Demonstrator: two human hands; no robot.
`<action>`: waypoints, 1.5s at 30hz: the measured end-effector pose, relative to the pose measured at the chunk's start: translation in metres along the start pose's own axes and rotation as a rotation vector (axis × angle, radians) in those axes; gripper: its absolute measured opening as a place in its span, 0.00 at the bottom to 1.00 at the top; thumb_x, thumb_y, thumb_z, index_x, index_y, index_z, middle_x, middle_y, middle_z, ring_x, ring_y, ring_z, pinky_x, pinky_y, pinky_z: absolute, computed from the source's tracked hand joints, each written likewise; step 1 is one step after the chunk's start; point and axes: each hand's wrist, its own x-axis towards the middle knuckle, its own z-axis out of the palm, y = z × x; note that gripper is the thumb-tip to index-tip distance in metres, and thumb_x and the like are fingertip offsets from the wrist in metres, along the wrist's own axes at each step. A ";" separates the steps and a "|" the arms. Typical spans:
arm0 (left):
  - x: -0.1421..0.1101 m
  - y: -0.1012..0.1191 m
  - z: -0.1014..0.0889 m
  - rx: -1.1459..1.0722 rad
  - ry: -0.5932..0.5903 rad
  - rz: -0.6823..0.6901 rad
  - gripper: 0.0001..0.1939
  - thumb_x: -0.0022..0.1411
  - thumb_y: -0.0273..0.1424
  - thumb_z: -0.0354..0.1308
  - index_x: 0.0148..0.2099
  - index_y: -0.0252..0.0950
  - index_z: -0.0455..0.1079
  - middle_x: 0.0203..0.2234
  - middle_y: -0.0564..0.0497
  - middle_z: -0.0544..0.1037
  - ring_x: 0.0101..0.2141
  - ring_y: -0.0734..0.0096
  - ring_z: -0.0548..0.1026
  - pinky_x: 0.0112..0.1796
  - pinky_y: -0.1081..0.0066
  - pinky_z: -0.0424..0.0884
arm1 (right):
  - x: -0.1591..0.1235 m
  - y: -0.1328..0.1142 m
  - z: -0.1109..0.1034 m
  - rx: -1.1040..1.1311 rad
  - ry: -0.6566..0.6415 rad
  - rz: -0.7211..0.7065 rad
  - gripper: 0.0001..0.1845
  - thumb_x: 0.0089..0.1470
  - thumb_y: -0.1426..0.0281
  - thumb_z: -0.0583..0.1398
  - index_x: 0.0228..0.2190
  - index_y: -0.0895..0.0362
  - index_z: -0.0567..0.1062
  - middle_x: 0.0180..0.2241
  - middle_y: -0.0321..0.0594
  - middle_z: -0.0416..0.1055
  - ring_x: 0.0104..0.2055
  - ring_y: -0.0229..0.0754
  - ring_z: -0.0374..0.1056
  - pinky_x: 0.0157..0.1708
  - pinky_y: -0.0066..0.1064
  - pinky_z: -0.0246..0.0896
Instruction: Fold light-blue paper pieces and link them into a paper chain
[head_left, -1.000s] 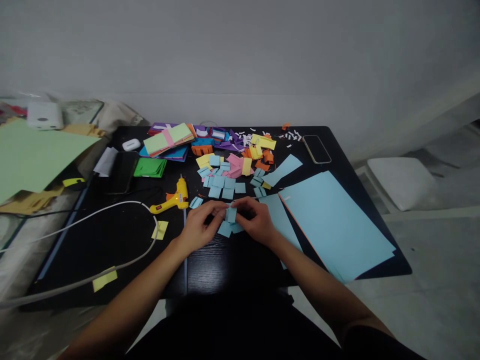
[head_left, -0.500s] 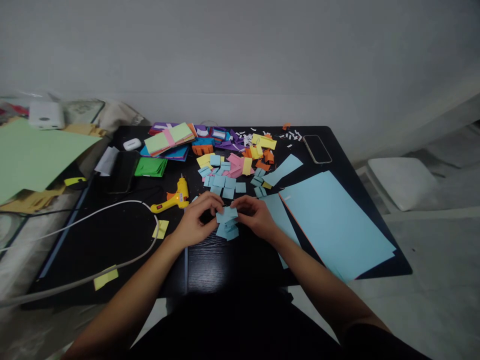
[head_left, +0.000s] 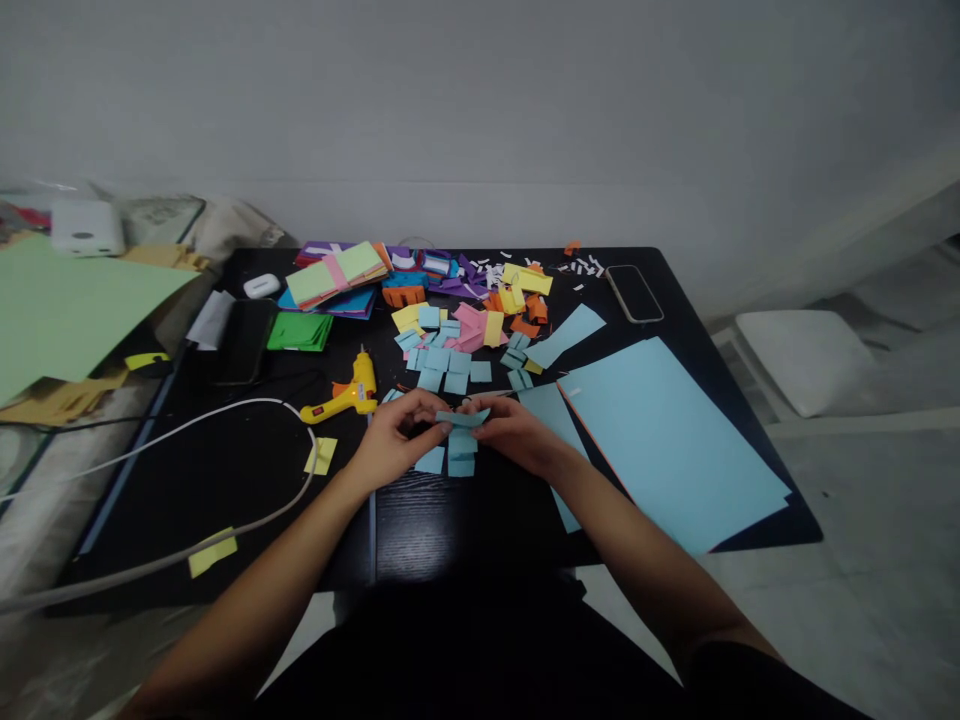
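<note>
Between my two hands is a small piece of light blue paper (head_left: 465, 417), bent into a slight curve. My left hand (head_left: 401, 435) pinches its left end with thumb and fingers. At its right end, my right hand (head_left: 517, 430) is closed on the same piece. Just below lie several small blue paper pieces (head_left: 460, 462) on the black table (head_left: 420, 530). Beyond my fingertips spreads a cluster of blue paper squares (head_left: 456, 382). A yellow glue gun (head_left: 352, 390) lies left of my left hand. My fingers partly hide the held piece's ends.
Large blue sheets (head_left: 667, 450) cover the right side. A phone (head_left: 634, 294) lies at the back right. Pink, yellow and orange paper pieces (head_left: 472, 328) and stacked coloured paper (head_left: 337, 275) sit at the back. A white cable (head_left: 247, 540) loops across the left.
The blue piece between my hands has turned from facing flat to a narrow, curved, nearly edge-on strip. My right hand has tilted slightly; the small pieces below show more separately.
</note>
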 end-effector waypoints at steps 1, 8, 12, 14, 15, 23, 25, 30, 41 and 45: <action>0.000 0.001 0.000 -0.023 -0.003 -0.016 0.08 0.61 0.34 0.69 0.38 0.36 0.75 0.30 0.50 0.80 0.30 0.71 0.77 0.32 0.72 0.74 | 0.000 0.000 0.000 0.006 0.005 -0.003 0.16 0.38 0.70 0.76 0.28 0.53 0.77 0.36 0.34 0.79 0.38 0.42 0.74 0.42 0.34 0.70; 0.002 0.000 -0.004 -0.117 0.058 -0.124 0.14 0.60 0.39 0.71 0.37 0.36 0.73 0.25 0.54 0.75 0.27 0.74 0.74 0.31 0.73 0.72 | 0.005 0.010 -0.002 -0.113 0.195 -0.181 0.19 0.40 0.66 0.77 0.27 0.54 0.72 0.33 0.31 0.77 0.35 0.39 0.74 0.43 0.36 0.72; 0.003 -0.001 -0.002 -0.118 0.109 -0.084 0.14 0.59 0.39 0.71 0.39 0.36 0.73 0.29 0.53 0.77 0.29 0.73 0.75 0.34 0.72 0.74 | 0.007 0.013 -0.002 -0.168 0.267 -0.254 0.23 0.35 0.69 0.78 0.33 0.53 0.76 0.39 0.32 0.77 0.40 0.40 0.75 0.47 0.36 0.73; 0.003 -0.002 -0.002 -0.110 0.093 -0.065 0.13 0.62 0.39 0.69 0.39 0.35 0.73 0.35 0.48 0.80 0.33 0.71 0.77 0.36 0.71 0.74 | 0.007 0.013 -0.001 -0.195 0.280 -0.265 0.25 0.35 0.69 0.79 0.36 0.53 0.77 0.40 0.33 0.76 0.41 0.39 0.74 0.48 0.35 0.72; 0.002 -0.002 -0.002 -0.094 0.081 -0.050 0.12 0.63 0.39 0.68 0.38 0.36 0.72 0.37 0.47 0.80 0.34 0.70 0.77 0.36 0.70 0.74 | 0.008 0.014 0.000 -0.202 0.279 -0.269 0.26 0.34 0.69 0.79 0.37 0.53 0.77 0.40 0.34 0.76 0.41 0.39 0.74 0.47 0.35 0.73; 0.001 -0.001 -0.003 0.347 0.094 0.069 0.09 0.66 0.36 0.64 0.34 0.37 0.72 0.29 0.52 0.77 0.30 0.69 0.73 0.33 0.70 0.69 | 0.008 0.020 0.001 -0.221 0.213 -0.275 0.32 0.35 0.69 0.79 0.43 0.51 0.75 0.43 0.35 0.73 0.36 0.36 0.73 0.42 0.33 0.76; 0.000 -0.003 -0.003 0.336 0.134 -0.012 0.12 0.68 0.39 0.61 0.35 0.37 0.72 0.25 0.55 0.74 0.24 0.73 0.69 0.26 0.72 0.64 | 0.007 0.021 0.001 -0.219 0.190 -0.254 0.33 0.36 0.71 0.78 0.45 0.50 0.76 0.44 0.35 0.72 0.35 0.34 0.73 0.41 0.33 0.76; -0.003 -0.007 -0.002 0.257 0.143 -0.080 0.13 0.68 0.42 0.62 0.36 0.38 0.72 0.22 0.56 0.74 0.21 0.74 0.66 0.23 0.72 0.61 | 0.006 0.019 0.001 -0.182 0.139 -0.165 0.27 0.39 0.69 0.77 0.43 0.52 0.79 0.43 0.36 0.77 0.37 0.38 0.75 0.44 0.34 0.75; 0.002 0.000 -0.002 -0.109 0.051 -0.107 0.14 0.64 0.42 0.67 0.40 0.37 0.72 0.29 0.53 0.78 0.28 0.71 0.77 0.33 0.71 0.74 | 0.005 0.015 0.002 -0.088 0.196 -0.082 0.19 0.41 0.70 0.73 0.35 0.53 0.73 0.27 0.29 0.77 0.28 0.37 0.71 0.31 0.28 0.65; 0.003 0.001 -0.007 -0.276 -0.067 -0.105 0.16 0.60 0.38 0.71 0.46 0.37 0.73 0.43 0.45 0.80 0.38 0.67 0.81 0.40 0.69 0.78 | 0.004 0.013 0.004 -0.088 0.249 -0.124 0.18 0.42 0.69 0.72 0.30 0.52 0.69 0.25 0.27 0.72 0.25 0.35 0.66 0.27 0.26 0.59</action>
